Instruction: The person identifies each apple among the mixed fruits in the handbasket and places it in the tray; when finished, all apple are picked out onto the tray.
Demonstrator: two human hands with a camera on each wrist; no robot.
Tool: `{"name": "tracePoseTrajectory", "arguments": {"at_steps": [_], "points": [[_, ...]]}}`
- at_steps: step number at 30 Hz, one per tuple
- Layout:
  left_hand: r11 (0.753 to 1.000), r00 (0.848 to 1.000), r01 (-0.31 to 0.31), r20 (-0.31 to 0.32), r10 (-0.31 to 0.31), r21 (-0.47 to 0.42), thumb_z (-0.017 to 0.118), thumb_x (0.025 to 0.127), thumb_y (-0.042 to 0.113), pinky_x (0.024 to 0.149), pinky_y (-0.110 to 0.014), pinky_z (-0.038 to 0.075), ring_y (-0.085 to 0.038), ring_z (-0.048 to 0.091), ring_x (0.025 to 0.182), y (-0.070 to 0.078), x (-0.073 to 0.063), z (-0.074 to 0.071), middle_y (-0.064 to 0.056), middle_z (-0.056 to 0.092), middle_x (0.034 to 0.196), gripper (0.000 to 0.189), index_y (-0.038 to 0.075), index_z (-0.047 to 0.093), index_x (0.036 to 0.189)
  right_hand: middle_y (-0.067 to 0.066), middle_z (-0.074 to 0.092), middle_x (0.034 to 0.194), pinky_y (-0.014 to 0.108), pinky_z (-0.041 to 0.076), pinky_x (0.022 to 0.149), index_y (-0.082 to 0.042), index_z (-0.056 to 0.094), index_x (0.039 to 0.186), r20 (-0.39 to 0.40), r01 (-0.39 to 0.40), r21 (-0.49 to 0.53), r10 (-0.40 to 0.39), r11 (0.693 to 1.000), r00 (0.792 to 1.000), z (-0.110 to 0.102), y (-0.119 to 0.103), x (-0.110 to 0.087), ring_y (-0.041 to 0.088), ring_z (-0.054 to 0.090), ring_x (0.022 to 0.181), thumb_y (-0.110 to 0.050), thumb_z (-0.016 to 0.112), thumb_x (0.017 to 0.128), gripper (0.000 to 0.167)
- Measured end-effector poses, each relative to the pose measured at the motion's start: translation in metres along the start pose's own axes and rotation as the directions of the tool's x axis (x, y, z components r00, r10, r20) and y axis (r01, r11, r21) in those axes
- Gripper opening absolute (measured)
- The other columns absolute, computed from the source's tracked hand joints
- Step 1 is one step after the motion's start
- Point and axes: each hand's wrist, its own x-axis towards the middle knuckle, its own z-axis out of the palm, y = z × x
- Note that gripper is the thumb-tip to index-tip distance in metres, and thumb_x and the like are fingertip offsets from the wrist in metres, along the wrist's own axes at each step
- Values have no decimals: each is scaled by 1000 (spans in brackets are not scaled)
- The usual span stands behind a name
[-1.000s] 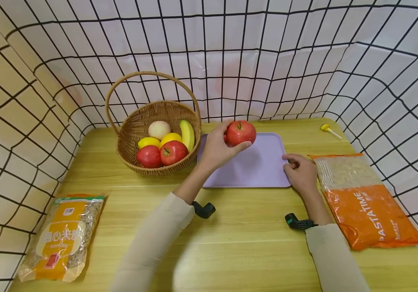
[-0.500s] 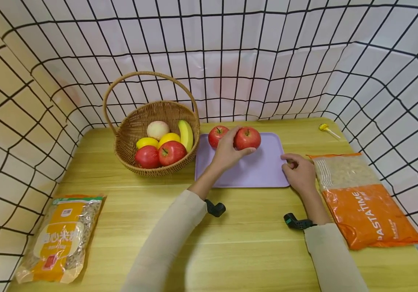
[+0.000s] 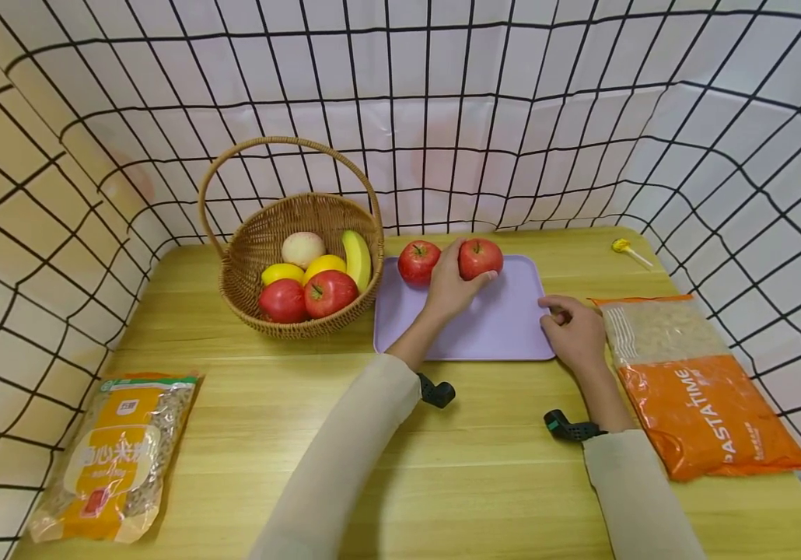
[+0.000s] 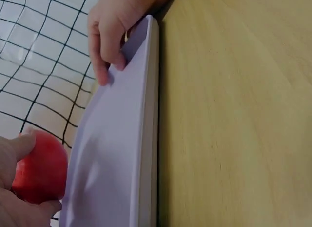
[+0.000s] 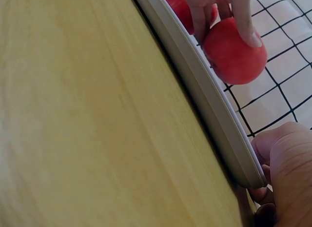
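Observation:
In the head view my left hand (image 3: 451, 286) holds a red apple (image 3: 480, 259) between thumb and fingers at the back of a lilac tray (image 3: 505, 330). Whether the apple touches the tray I cannot tell. A second red apple (image 3: 417, 263) sits at the tray's back left, just left of that hand. My right hand (image 3: 577, 330) grips the tray's right rim, its thumb and fingers at the edge. In the right wrist view the held apple (image 5: 235, 53) shows under the left hand's fingers, and the right hand (image 5: 292, 163) is at the tray corner.
A handled wicker basket (image 3: 302, 330) stands left of the tray with apples, yellow fruit, a banana (image 3: 357, 260) and a pale round fruit. An orange pasta bag (image 3: 715, 412) lies right, a grain bag (image 3: 117, 459) front left, a yellow lollipop (image 3: 621, 246) back right. Gridded cloth walls surround the table.
My left hand has moved right along the tray with the apple in its grip. The second apple, mostly hidden behind that hand a second ago, is now in sight. The right hand stays put.

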Motion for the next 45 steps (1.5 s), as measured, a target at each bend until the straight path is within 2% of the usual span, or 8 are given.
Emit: {"name": "tracePoseTrajectory", "arguments": {"at_steps": [5,14,17,23,30,35,40,45], "points": [[999,1000,15,-26,-14,31,81,90,28,120,-45,39,-29,45,144,-2,3,8,-10,47,156,81,9,39,157,9,61,81,29,35,65,-11,78,116,0,0,4,0,1000,1000,-1,-2,-1,22,51,74,-16,62,92,29],[996,999,-1,-35,5,91,85,86,28,120,-44,39,-29,46,143,-10,5,13,-9,49,154,84,8,40,155,7,60,77,28,35,64,-10,78,114,-18,7,7,-7,1000,1000,-1,-3,-1,19,50,72,-13,63,90,28],[996,1000,-6,-11,7,87,88,83,30,120,-46,39,-30,44,145,-11,5,11,-8,47,157,90,10,38,156,7,60,77,28,35,64,-10,78,114,-20,12,5,-12,1000,1000,-1,-4,-1,20,51,71,-13,63,90,28],[995,996,3,86,-12,103,93,75,38,122,-49,35,-32,36,152,-10,-1,1,-3,36,166,110,18,29,162,9,61,79,29,36,63,-11,78,116,-3,9,7,-9,1000,1000,-1,-3,-1,22,51,72,-15,62,92,28],[990,980,-3,198,-25,140,89,78,46,124,-52,32,-31,31,155,2,-16,-24,-4,31,169,116,16,19,166,9,61,80,29,36,63,-11,78,116,-3,2,-1,-2,1000,1000,-2,-3,-1,22,52,73,-16,62,92,28],[995,968,-7,250,-17,97,86,82,47,118,-48,42,-29,46,148,12,-29,-45,-8,37,166,112,16,19,166,9,62,80,29,36,63,-11,78,115,-8,-3,6,3,1000,1000,-1,-2,-1,22,52,73,-17,62,92,28],[995,957,-98,278,89,21,86,84,42,110,-43,51,-32,57,137,21,-44,-72,-11,47,159,100,14,30,162,9,63,79,28,36,62,-12,78,114,-23,5,8,-5,1000,1000,0,-1,0,21,52,72,-16,64,91,27],[968,956,-219,228,187,126,83,85,47,107,-40,52,-26,63,129,29,-59,-106,-6,59,149,86,16,44,156,9,63,79,28,37,63,-12,79,114,-21,5,4,-5,1000,1000,0,0,-1,21,52,72,-17,63,91,27]]}}
